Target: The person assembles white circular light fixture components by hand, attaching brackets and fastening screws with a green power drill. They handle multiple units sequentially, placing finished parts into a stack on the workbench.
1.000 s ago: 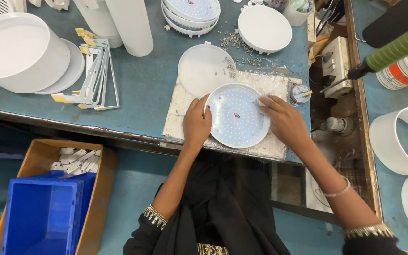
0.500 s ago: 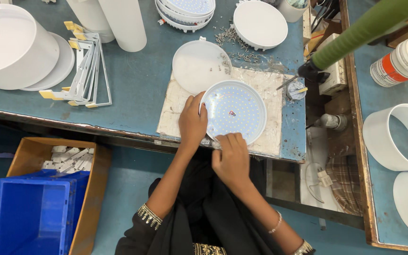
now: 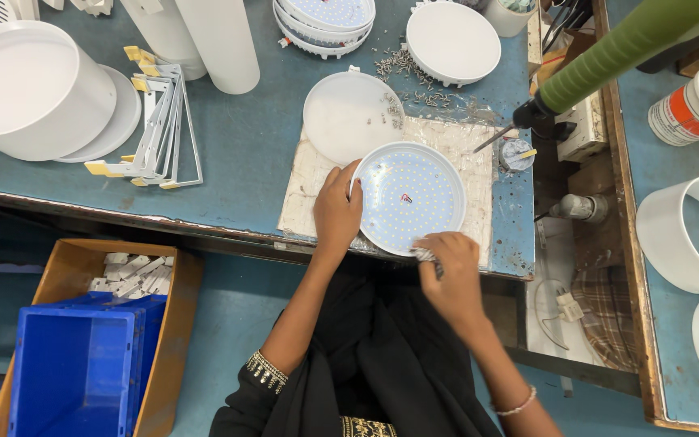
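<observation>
Right hand (image 3: 446,271) now off the round lamp plate (image 3: 408,198) — closed on something small, mostly hidden — left hand (image 3: 337,212) flat, open on its rim.

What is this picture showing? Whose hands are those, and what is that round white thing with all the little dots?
The camera sits on a person's head and looks down, so you see their own two arms from above. They are at a blue worktable. The left hand rests on the edge of a round white lamp plate covered in rows of tiny light dots. The right hand, at the plate's near edge, pinches something small and silvery; I cannot tell what. The plate lies on a worn pale mat. Beside it is a flat white disc, and little screws are scattered behind. A green-handled tool hangs over the right side. Below the table stands a blue crate.
</observation>
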{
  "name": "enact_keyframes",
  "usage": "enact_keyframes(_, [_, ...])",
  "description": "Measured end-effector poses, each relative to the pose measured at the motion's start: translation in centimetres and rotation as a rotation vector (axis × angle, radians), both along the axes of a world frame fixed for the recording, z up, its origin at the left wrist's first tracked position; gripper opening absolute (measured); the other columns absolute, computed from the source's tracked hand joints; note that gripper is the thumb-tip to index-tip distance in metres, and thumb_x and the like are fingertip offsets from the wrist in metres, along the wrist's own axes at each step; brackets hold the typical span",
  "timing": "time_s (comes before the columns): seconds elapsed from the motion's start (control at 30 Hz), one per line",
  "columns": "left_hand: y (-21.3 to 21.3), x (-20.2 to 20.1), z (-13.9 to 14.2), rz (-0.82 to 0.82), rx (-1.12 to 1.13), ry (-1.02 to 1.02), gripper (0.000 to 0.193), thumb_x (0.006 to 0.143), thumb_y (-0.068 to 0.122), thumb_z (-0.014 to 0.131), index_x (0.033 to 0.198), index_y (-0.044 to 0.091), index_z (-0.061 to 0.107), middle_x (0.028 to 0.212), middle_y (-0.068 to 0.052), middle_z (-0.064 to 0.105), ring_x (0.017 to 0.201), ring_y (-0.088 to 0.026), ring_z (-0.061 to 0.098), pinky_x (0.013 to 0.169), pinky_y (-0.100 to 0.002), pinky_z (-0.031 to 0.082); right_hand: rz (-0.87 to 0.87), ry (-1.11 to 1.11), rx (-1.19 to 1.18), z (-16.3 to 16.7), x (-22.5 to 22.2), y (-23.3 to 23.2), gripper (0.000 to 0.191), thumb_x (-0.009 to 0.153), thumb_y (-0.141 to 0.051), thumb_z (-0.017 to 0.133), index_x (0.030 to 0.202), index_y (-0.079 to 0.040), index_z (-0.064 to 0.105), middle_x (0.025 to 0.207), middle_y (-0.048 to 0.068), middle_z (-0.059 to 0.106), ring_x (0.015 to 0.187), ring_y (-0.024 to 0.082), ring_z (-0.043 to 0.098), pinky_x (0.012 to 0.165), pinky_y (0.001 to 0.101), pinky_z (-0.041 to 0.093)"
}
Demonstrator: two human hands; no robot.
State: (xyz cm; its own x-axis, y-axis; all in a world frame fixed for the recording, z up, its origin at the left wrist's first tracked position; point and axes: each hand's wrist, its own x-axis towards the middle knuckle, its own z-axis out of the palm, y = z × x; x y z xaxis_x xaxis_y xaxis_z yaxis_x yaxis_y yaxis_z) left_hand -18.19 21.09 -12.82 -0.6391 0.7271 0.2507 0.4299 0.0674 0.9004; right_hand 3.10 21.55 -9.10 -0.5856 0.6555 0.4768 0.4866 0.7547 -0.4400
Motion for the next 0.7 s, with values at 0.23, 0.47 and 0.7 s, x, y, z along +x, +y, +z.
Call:
enact_keyframes(0.23, [0.1, 0.0, 0.0, 0.004, -0.012, 0.000, 0.033, 0.096, 0.013, 0.060, 0.127, 0.013, 0.071, 0.083, -0.009, 0.057, 0.069, -0.024, 0.058, 0.067, -0.038, 0.049, 0.117, 0.234, -0.363, -0.6, -2.7, -0.9, 0.034, 0.080, 0.003, 0.058, 0.109, -0.005, 0.073, 0.109, 0.013, 0.072, 0.106, 0.031, 0.067, 0.097, 0.0403, 0.051])
enact_keyframes(0.47, [-0.8, 1.1, 1.2, 0.094, 0.201, 0.116, 0.031, 0.100, 0.007, 0.062, 0.130, 0.003, 0.066, 0.105, -0.013, 0.053, 0.097, -0.026, 0.055, 0.088, -0.038, 0.048, -0.173, 0.305, -0.176, 0.7, -0.8, 2.9, 0.037, 0.086, 0.006, 0.057, 0.120, -0.002, 0.070, 0.114, 0.014, 0.072, 0.104, 0.026, 0.066, 0.091, 0.0359, 0.052])
enact_keyframes(0.7, [-5.4, 9.6, 3.1, -0.345, 0.528, -0.406, 0.045, 0.105, 0.018, 0.052, 0.145, -0.001, 0.043, 0.145, -0.017, 0.046, 0.133, -0.027, 0.052, 0.114, -0.038, 0.042, -0.118, 0.550, -0.717, -1.6, -2.9, -2.1, 0.031, 0.099, -0.007, 0.064, 0.129, -0.004, 0.059, 0.108, 0.016, 0.072, 0.091, 0.014, 0.066, 0.077, 0.0297, 0.055])
